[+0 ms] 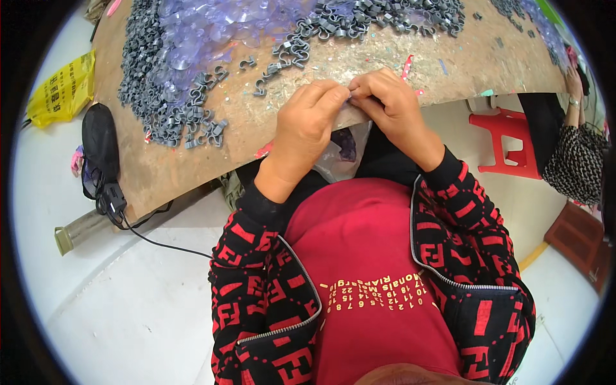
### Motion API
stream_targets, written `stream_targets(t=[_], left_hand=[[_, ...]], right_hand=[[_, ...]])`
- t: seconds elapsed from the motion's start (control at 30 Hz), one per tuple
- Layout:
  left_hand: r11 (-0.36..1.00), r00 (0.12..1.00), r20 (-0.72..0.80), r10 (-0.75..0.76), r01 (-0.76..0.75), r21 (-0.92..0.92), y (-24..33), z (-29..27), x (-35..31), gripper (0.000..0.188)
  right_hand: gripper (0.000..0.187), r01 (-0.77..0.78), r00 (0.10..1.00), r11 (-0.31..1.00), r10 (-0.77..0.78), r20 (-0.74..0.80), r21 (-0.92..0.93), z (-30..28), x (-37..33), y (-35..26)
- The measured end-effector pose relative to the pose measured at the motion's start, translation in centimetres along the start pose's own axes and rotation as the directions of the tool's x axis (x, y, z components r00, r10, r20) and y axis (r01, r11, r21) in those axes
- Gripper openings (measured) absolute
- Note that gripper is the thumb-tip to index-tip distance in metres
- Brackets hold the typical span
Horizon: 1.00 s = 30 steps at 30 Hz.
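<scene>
Far left on the bench (154, 176): heaped grey clips (142, 64), likely light, stiff, springy plastic; take by the solid back, clear of the open arms. Next, translucent purple suction cups (192, 42): probably soft, slick, clinging; lift by the rim. Centre: left hand (311, 119), thumb and fingers pinching a small purplish piece (350, 98) at the bench's near edge. Mostly covered; kind unclear. Looks feather-light, easily dropped; fingertip hold suits. Right hand (391, 102): fingers curled, tips pinching its other side.
</scene>
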<state>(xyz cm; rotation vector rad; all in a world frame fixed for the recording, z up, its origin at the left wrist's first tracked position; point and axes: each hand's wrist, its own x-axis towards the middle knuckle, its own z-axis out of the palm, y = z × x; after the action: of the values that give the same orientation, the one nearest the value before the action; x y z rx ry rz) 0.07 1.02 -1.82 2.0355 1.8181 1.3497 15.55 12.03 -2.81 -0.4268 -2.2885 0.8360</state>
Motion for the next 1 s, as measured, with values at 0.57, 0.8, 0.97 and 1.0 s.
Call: stream_targets(t=[0.57,0.8,0.97,1.0], left_hand=[[0.981,0.992,0.010,0.125,-0.125,0.151,-0.5,-0.3,0.1,0.025],[1.000,1.000,-0.015,-0.007,0.007,0.016,0.0,-0.2,0.0,0.029],[0.971,0.984,-0.006,-0.181,0.177,-0.159,0.3,-0.3,0.3,0.027],[0.971,0.983,-0.004,-0.182,0.179,-0.161,0.2,-0.3,0.4,0.027]], right_hand=[[0.011,-0.135,0.991,0.979,0.133,0.023,0.150,-0.3,0.4,-0.8],[0.011,-0.207,0.977,0.961,0.194,0.090,0.183,-0.6,0.6,-0.8],[0.010,-0.147,0.988,0.973,0.135,0.073,0.181,-0.7,0.7,-0.7],[0.010,-0.150,0.988,0.972,0.138,0.074,0.181,-0.8,0.7,-0.7]])
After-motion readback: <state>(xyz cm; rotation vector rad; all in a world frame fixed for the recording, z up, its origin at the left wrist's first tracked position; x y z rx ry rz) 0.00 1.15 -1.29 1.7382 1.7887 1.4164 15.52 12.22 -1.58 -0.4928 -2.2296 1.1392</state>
